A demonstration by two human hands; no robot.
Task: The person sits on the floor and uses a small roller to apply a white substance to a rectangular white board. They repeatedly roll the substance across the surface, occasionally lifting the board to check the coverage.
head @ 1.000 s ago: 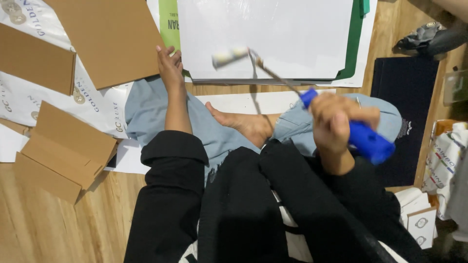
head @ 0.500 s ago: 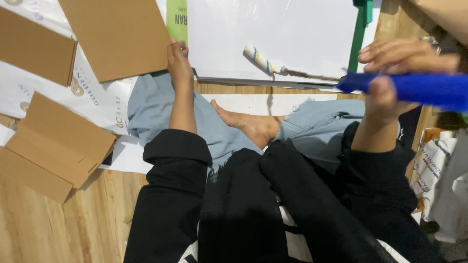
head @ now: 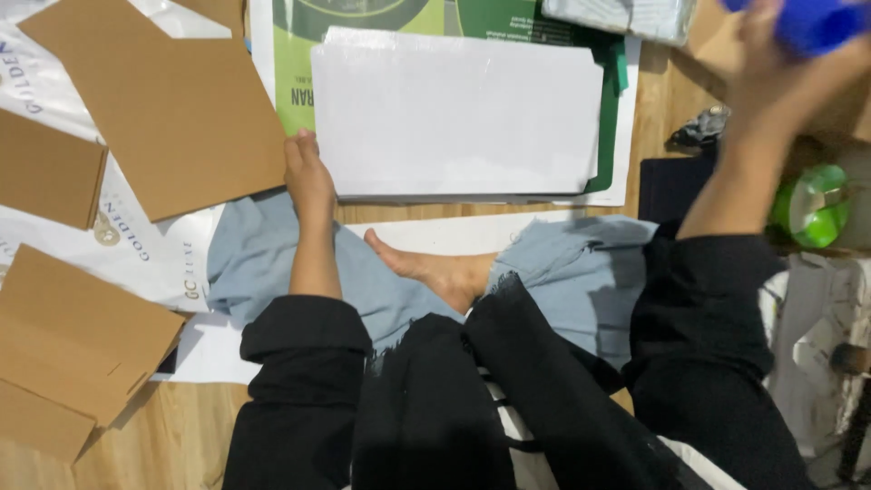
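A white rectangular sheet lies flat on the floor in front of me, over a green printed sheet. My left hand rests palm down at the white sheet's lower left corner, fingers together, touching its edge. My right hand is raised at the top right and grips a blue handle; the rest of that tool is out of view. I sit cross-legged in blue jeans, with a bare foot between my arms.
Brown cardboard pieces lie at the left: a large one beside the white sheet, a smaller one and a folded one. A dark mat, a green tape roll and white packaging sit at the right on the wooden floor.
My right hand has swung the blue-handled roller off the white sheet, up and to the right, so its roller head is out of view. My left hand has stayed at the sheet's corner.
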